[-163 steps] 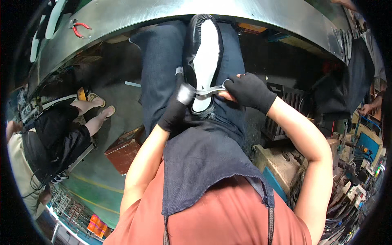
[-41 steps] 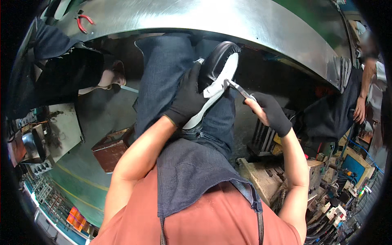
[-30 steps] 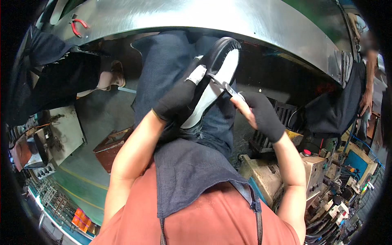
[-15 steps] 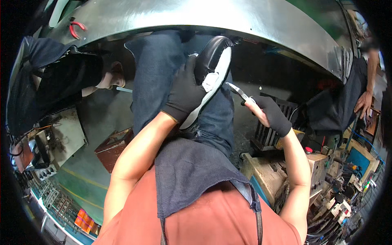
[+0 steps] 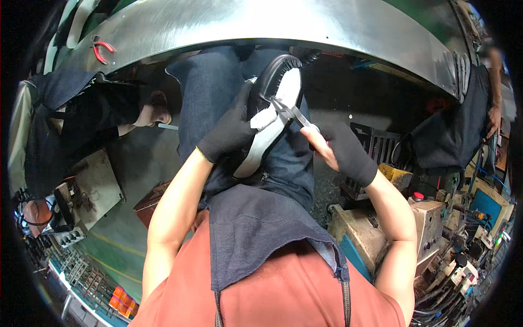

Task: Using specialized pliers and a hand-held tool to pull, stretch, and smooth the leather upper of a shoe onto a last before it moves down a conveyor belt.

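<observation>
The gloved left hand (image 5: 231,131) clamps the black shoe (image 5: 271,111) sole-up on the lap, steadying it, while the gloved right hand (image 5: 340,150) closes around pincers (image 5: 287,110) whose tips bite the sole's edge.

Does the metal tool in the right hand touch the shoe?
Touching. In the head view, the tip of the metal tool lies against the edge of the shoe, with no gap visible.
</observation>
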{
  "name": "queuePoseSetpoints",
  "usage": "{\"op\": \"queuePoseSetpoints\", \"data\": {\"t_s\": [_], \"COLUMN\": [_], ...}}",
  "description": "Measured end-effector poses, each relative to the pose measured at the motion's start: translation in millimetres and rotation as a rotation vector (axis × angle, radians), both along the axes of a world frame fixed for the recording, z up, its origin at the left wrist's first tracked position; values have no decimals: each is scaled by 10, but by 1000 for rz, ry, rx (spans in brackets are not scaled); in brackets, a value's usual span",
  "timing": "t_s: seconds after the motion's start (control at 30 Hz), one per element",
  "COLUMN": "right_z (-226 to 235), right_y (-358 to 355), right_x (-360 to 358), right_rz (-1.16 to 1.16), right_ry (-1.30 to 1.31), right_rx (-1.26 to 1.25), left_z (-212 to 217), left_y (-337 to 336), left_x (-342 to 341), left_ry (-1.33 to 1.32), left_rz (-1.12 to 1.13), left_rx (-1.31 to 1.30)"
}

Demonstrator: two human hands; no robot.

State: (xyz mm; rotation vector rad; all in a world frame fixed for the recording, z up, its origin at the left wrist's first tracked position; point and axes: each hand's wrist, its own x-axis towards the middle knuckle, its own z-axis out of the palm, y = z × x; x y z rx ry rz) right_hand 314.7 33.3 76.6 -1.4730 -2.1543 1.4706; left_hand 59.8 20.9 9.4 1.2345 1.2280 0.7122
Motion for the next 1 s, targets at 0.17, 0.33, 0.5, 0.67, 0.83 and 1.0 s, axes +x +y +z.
{"op": "queuePoseSetpoints", "data": {"t_s": [0.17,0.33,0.5,0.67,0.83,1.0], "right_z": [-146,-226,-109,-638,-690,-639], "right_y": [-155,-95,-45,-94,-56,-19], "right_x": [73,71,13,107,168,200], "right_rz": [-63,-78,11,53,111,165], "right_ry": [18,195,-55,-271,-424,-484], "right_rx": [13,-4,-10,653,885,925], "left_z": [130,-54,-48,-89,241,35], "left_y": [39,22,8,9,129,45], "left_x": [55,47,6,28,27,316], "left_ry": [-15,-40,17,100,-245,170], "left_rz": [10,15,23,19,124,282], "left_rx": [-6,30,43,-6,-260,74]}}
